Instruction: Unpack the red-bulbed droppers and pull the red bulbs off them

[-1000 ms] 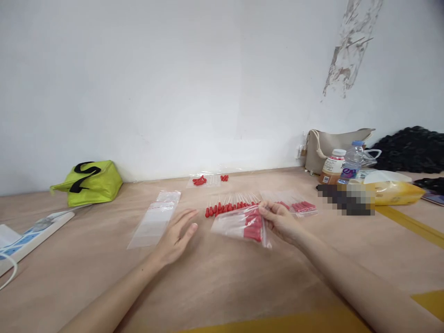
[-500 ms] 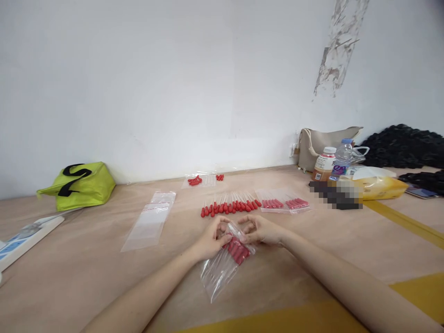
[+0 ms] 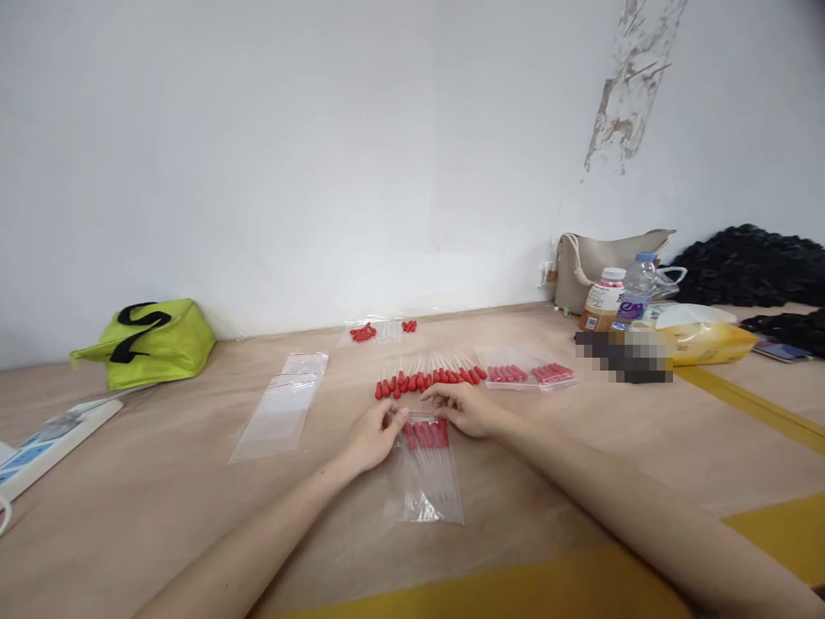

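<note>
Left hand (image 3: 374, 438) against plastic bag (image 3: 426, 477)

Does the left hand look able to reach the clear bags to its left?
Likely yes: nothing visible stands between the left hand and the clear bags lying to its left, though it would first have to leave the filled bag.

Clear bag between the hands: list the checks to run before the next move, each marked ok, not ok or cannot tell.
1. Clear bag lying on the table: ok.
2. Red-ended pieces inside, red ends toward the bag's far edge: ok.
3. Left hand and right hand clear of the bag: not ok, both are at its far edge.
4. Bag's seal fully closed: cannot tell.
5. Flat spare bags lying apart, to the left: ok.
</note>
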A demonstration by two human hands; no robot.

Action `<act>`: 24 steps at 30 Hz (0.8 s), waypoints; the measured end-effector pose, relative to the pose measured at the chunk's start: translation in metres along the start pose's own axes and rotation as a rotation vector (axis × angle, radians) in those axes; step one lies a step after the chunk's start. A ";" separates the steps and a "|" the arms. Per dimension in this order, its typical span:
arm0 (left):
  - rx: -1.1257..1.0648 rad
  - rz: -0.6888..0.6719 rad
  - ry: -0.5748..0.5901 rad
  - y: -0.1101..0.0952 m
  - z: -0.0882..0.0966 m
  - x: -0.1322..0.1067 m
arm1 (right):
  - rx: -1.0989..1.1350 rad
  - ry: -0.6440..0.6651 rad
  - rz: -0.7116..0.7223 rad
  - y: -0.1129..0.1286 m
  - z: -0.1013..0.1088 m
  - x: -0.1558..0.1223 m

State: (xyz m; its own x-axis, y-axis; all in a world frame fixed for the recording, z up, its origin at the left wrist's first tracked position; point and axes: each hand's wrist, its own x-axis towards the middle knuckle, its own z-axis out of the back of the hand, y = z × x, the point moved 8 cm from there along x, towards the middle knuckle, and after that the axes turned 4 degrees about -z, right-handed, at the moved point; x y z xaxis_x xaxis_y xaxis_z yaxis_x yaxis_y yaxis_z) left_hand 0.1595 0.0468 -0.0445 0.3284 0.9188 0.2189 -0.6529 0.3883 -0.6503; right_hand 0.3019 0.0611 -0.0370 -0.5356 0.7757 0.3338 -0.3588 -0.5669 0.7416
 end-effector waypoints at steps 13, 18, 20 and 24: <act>-0.047 -0.147 0.293 -0.014 -0.022 0.015 | 0.243 0.024 -0.052 -0.010 -0.007 -0.003; -0.257 0.022 0.304 -0.005 -0.026 0.014 | 0.217 0.026 -0.057 -0.005 -0.012 -0.006; -0.301 0.060 0.298 -0.003 -0.028 0.013 | 0.198 0.034 -0.045 -0.001 -0.014 -0.007; -0.345 0.105 0.290 0.000 -0.029 0.012 | 0.142 -0.018 0.021 0.005 -0.011 -0.008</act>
State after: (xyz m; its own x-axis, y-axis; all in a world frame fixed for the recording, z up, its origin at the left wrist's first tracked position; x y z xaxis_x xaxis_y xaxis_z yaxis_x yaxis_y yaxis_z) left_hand 0.1831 0.0557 -0.0624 0.4819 0.8752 -0.0418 -0.4437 0.2026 -0.8730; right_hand 0.2959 0.0493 -0.0425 -0.5276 0.7698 0.3593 -0.2355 -0.5389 0.8088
